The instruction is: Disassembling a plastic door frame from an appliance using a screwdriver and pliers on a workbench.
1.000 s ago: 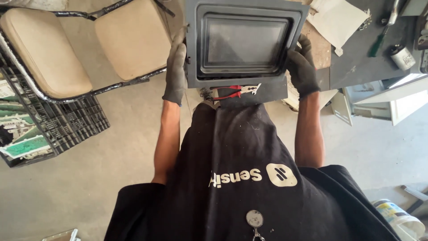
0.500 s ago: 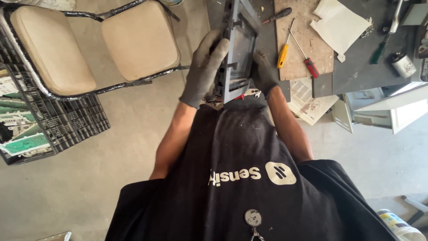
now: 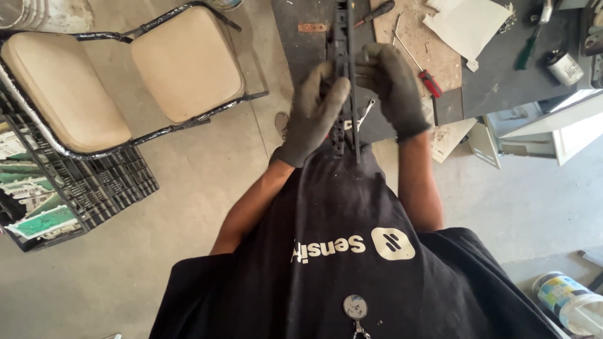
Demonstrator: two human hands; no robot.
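I hold a dark grey rectangular door panel (image 3: 342,37) with a window, turned edge-on so that only its thin side shows. My left hand (image 3: 312,116), in a grey glove, grips the left face near the lower end. My right hand (image 3: 392,85), also gloved, clasps the right face slightly higher. The panel stands upright over a dark workbench (image 3: 496,81) in front of my black shirt.
A red-handled screwdriver (image 3: 429,81), a black-handled tool (image 3: 377,12), a wooden board (image 3: 411,44) and white paper (image 3: 468,25) lie on the bench. A folding chair with beige cushions (image 3: 185,63) stands at left beside a black crate (image 3: 94,188). A paint can (image 3: 565,301) sits at lower right.
The panel has turned from facing me flat to edge-on, and both hands have come together around it near the middle.
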